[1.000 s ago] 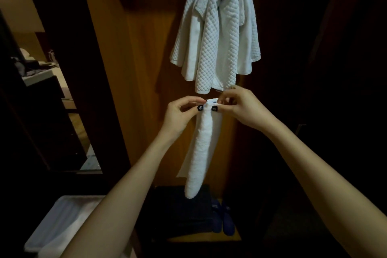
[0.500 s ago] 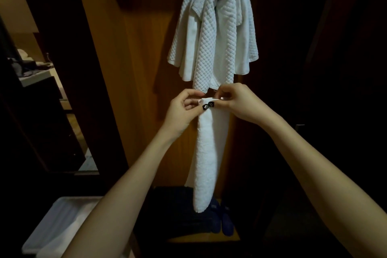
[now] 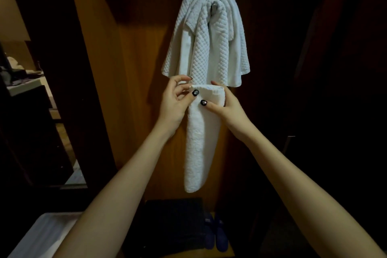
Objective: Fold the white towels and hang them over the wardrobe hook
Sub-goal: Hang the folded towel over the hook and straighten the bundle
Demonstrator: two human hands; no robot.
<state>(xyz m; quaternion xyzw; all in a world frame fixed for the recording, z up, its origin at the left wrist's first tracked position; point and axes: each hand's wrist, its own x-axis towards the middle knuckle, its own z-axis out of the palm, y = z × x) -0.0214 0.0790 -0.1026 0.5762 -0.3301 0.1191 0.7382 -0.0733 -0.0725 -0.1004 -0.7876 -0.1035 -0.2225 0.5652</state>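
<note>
A narrow white towel [image 3: 202, 146] hangs straight down in front of the wooden wardrobe back panel [image 3: 136, 90], folded lengthwise. My left hand [image 3: 176, 100] pinches its top left corner with thumb and fingers. My right hand [image 3: 225, 104] grips the top right edge, thumb in front. Above them, waffle-textured white towels [image 3: 211, 48] are draped over a metal hook [image 3: 214, 6], whose tip shows between the folds.
A dark folded cloth [image 3: 176, 224] and a pair of blue slippers [image 3: 217, 234] lie on the wardrobe floor below. A white basket [image 3: 41, 234] stands at the lower left. Dark wardrobe walls close in on both sides; a lit room shows far left.
The hanging towel's top edge has spread wider between my hands, which moved slightly apart. The towel hangs straighter than a second ago.
</note>
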